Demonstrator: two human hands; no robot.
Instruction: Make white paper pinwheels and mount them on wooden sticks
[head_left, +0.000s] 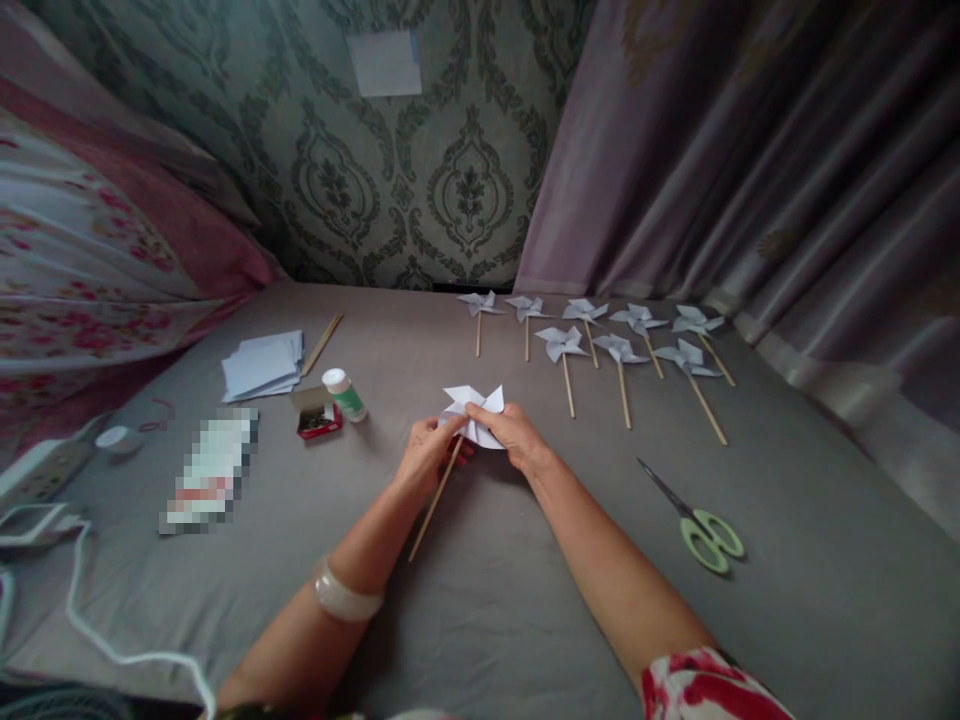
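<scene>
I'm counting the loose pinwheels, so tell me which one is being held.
The foremost pinwheel, held in the left hand and right hand; the other eight pinwheels lie on the grey sheet, untouched.

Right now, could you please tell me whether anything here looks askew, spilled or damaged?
Only minor untidiness: at left, the white paper sheets lie with misaligned edges. Nothing looks spilled or damaged, though the left hand and right hand partly cover the held pinwheel.
</scene>
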